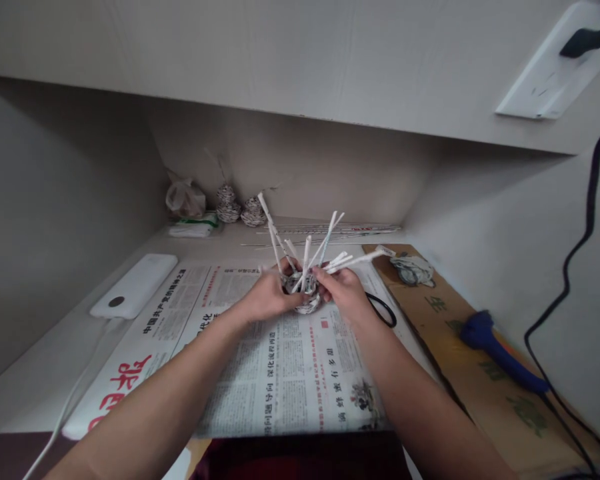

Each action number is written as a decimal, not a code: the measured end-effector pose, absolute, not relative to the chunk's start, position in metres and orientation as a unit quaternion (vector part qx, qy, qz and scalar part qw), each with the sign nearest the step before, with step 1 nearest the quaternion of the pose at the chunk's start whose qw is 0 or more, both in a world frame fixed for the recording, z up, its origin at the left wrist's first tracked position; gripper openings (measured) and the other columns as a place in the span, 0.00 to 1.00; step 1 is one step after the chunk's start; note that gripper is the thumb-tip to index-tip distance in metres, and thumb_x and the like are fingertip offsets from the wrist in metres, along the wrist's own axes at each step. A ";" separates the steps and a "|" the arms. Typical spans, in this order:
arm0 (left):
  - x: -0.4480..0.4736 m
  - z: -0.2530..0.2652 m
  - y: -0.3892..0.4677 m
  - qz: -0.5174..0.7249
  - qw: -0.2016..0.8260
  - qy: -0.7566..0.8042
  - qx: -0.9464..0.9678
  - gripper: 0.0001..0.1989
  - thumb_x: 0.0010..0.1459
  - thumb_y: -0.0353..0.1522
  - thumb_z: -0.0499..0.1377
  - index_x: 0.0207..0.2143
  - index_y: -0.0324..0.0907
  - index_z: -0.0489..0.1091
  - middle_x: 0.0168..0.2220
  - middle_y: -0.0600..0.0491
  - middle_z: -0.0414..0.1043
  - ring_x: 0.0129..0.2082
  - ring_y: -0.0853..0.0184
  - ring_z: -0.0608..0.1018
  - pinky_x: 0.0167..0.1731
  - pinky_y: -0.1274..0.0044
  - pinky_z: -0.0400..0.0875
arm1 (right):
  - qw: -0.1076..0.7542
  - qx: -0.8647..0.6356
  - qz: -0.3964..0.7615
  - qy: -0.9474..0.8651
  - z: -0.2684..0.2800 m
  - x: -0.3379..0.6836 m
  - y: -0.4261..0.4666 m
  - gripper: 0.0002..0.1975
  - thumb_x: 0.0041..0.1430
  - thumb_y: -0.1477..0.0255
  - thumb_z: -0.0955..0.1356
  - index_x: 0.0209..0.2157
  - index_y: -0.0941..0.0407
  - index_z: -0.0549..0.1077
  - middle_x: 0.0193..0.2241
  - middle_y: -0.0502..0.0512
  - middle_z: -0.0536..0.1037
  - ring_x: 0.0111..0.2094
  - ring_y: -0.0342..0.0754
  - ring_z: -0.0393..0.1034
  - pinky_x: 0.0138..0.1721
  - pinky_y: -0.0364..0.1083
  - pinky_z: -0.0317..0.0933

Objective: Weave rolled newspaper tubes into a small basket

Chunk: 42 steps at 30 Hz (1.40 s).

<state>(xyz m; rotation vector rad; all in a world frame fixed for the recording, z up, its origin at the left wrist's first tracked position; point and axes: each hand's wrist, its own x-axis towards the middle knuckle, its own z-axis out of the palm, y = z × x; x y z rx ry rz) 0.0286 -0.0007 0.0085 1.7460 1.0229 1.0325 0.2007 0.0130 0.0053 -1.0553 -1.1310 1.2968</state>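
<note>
A small round basket woven from rolled newspaper [307, 303] is between my hands, with several white paper tubes [307, 253] sticking up and outward from its rim. My left hand [273, 293] is closed around its left side, thumb along the near edge. On the right, my right hand [343, 287] pinches at the rim near the base of a paper tube that points right. My palms hide part of the woven wall. Beneath lies a spread newspaper [290, 373].
Two woven gourd shapes [227, 203] and a plastic bag [185, 199] stand at the back. Loose thin paper rolls [330, 231] lie there too. A white power bank [135, 285] is left; cardboard [460, 360] with a blue glue gun [503, 353] is right. A shelf panel overhangs.
</note>
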 end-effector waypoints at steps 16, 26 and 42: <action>0.030 0.010 -0.004 0.401 0.382 0.415 0.722 0.23 0.47 0.32 0.64 0.46 0.41 0.65 0.40 0.49 0.73 0.38 0.61 0.75 0.40 0.67 0.69 | 0.534 -0.443 0.515 -0.504 0.010 0.204 0.013 0.19 0.45 0.54 0.73 0.23 0.56 0.69 0.13 0.44 0.66 0.14 0.38 0.56 0.15 0.40 0.48; 0.022 0.016 -0.001 0.403 0.436 0.365 0.717 0.26 0.48 0.29 0.63 0.50 0.41 0.62 0.44 0.47 0.73 0.40 0.62 0.75 0.40 0.70 0.69 | 0.487 -0.404 0.589 -0.503 0.007 0.207 0.015 0.19 0.42 0.59 0.76 0.33 0.56 0.74 0.20 0.47 0.73 0.20 0.41 0.67 0.17 0.39 0.58; 0.017 0.017 0.001 0.373 0.429 0.386 0.726 0.27 0.50 0.32 0.62 0.53 0.41 0.62 0.46 0.47 0.72 0.44 0.61 0.75 0.46 0.69 0.68 | 0.472 -0.435 0.508 -0.575 0.009 0.203 0.008 0.09 0.47 0.67 0.73 0.27 0.55 0.72 0.17 0.47 0.73 0.17 0.42 0.64 0.18 0.41 0.57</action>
